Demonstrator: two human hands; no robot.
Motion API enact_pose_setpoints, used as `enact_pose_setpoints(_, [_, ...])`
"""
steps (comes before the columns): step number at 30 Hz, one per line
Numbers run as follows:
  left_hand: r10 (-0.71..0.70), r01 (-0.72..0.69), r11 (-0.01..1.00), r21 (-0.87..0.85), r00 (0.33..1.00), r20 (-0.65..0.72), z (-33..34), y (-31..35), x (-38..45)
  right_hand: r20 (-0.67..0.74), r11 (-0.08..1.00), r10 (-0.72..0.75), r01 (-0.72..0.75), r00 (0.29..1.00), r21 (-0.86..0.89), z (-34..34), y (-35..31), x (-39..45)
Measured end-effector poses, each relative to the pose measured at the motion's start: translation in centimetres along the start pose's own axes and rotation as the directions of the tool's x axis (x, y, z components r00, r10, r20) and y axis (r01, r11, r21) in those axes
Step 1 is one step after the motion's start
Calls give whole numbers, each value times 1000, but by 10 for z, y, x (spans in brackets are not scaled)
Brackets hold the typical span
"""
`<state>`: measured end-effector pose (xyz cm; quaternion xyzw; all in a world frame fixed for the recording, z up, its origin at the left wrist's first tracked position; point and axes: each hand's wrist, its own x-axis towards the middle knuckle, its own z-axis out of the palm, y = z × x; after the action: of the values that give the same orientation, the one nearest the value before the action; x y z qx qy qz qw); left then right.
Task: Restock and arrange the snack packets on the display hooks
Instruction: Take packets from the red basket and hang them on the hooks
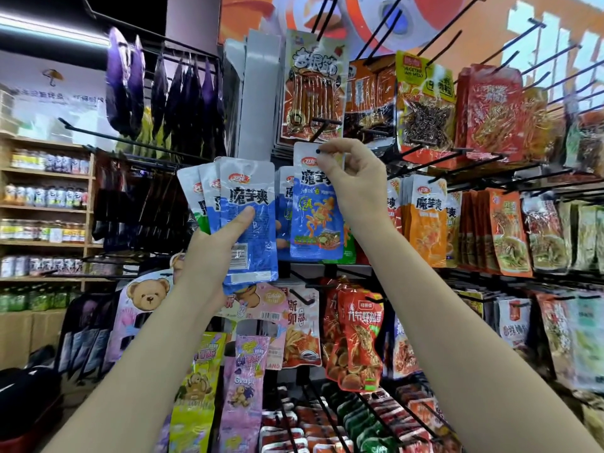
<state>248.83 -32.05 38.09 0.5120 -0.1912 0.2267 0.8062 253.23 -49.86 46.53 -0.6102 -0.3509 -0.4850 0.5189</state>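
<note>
My right hand [351, 178] pinches the white top edge of a blue plastic snack packet with an orange squid picture [315, 217], thumb and fingers pressed together just beside its small punched hole. The hole sits just under the tip of a black metal display hook [322, 125], at 12 o'clock from my fingers; I cannot tell if they touch. My left hand [215, 243], at 9 o'clock from the right one, grips a fanned bundle of blue and white snack packets [242, 204], thumb pressed flat on the front one, the other fingers hidden behind. At 3 o'clock hang orange packets of the same kind [425, 223]. At 6 o'clock hang red shiny packets [359, 335].
</note>
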Motion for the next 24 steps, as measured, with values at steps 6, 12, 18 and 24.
enact_pose_setpoints(6, [32, -32, 999, -1, 999, 7, -2, 1, 2, 64, 993, 6, 2, 998, -118, -8, -3, 10])
enact_pose_setpoints(12, [65, -65, 998, 10, 998, -3, -2, 1, 2, 204, 910, 130, -36, 970, -412, 0, 15, 3])
enact_pose_setpoints(18, [12, -13, 998, 54, 1000, 7, 2, -6, 4, 141, 832, 77, 14, 987, -555, -7, 5, -21])
enact_pose_setpoints(24, [-13, 6, 994, 110, 998, 68, 16, -11, 2, 376, 954, 289, -232, 880, -191, -10, -20, -32])
